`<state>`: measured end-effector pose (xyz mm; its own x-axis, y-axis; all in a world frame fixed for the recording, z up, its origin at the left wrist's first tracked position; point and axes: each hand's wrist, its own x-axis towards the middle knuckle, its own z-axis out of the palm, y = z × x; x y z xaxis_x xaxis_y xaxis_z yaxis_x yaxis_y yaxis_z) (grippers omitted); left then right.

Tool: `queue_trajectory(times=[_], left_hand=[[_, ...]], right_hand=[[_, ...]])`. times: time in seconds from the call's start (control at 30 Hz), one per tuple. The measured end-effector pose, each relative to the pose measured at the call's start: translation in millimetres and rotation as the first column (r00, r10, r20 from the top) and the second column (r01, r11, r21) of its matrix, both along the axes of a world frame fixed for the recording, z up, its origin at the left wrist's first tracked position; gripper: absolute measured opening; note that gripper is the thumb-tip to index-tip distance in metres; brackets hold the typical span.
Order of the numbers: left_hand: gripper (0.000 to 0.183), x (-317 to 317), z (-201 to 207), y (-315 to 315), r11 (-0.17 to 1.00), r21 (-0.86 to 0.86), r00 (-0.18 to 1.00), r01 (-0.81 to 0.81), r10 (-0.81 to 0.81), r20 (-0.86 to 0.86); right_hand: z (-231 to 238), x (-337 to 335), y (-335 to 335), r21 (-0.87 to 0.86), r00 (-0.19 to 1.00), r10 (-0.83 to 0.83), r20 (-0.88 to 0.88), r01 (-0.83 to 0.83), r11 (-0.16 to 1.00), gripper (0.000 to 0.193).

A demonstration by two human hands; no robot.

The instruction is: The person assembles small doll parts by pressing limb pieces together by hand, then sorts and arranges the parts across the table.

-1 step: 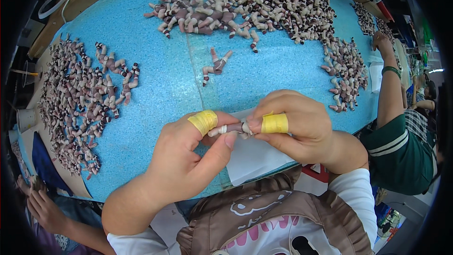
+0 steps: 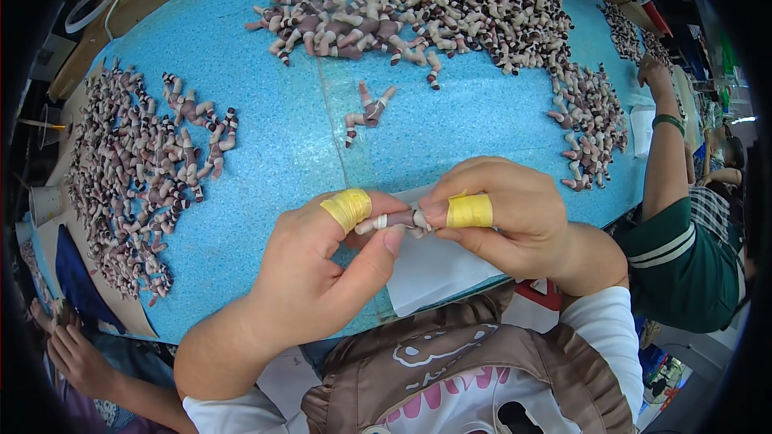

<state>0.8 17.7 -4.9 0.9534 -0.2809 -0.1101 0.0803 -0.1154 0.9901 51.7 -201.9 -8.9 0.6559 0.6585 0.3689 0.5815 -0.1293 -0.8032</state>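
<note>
Between my hands is a small doll figure with pale limbs and a mauve-brown body. My left hand pinches one end between thumb and index finger. At the other end, the fingertips of my right hand are closed on it, covering that part. Yellow tape is wrapped round a finger of each hand. Both hands are just above a white sheet of paper at the table's near edge. Farther off, one loose doll figure lies by itself on the blue table.
A big heap of doll figures covers the far side. More lie in a left pile and a right pile. One person's arm reaches in at the right; another person's hand is at lower left.
</note>
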Motion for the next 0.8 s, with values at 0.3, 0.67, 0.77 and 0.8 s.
queue_trajectory(times=[0.3, 0.67, 0.77, 0.8], left_hand=[[0.015, -0.2, 2.6, -3.3, 0.981, 0.187, 0.937, 0.061, -0.121, 0.327], [0.018, 6.5, 1.6, 2.8, 0.954, 0.277, 0.896, 0.116, -0.221, 0.386], [0.017, 0.5, 0.9, -1.8, 0.941, 0.333, 0.856, 0.06, -0.221, 0.468], [0.017, 1.1, 0.9, -2.1, 0.941, 0.333, 0.854, 0.062, -0.222, 0.47]], right_hand=[[2.6, -7.7, -1.1, -0.001, 1.0, 0.021, -0.002, -0.021, 1.0, 0.021], [1.0, -5.6, -0.4, 0.072, 0.975, -0.054, 0.217, 0.039, 0.997, 0.021], [-0.7, -8.9, -1.6, 0.079, 0.995, -0.033, 0.095, 0.026, 0.997, 0.023], [-0.2, -9.9, -1.5, 0.068, 0.99, -0.046, 0.137, 0.037, 0.997, 0.023]])
